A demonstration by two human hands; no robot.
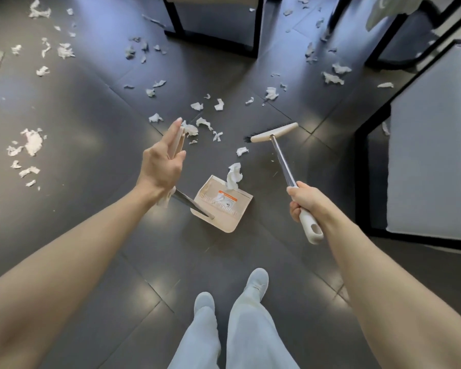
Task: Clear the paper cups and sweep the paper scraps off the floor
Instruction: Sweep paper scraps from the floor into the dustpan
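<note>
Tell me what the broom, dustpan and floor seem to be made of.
The broom has a shaft that looks like polished metal, judging by its bright streaked reflections; its head and grip seem matte cream plastic. The dustpan is likely matte beige moulded plastic, with comb teeth inside. The floor looks like dark glossy tiles, perhaps ceramic, given the joint lines and glare.

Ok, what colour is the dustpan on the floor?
The dustpan is beige; head view shows it best.
</note>
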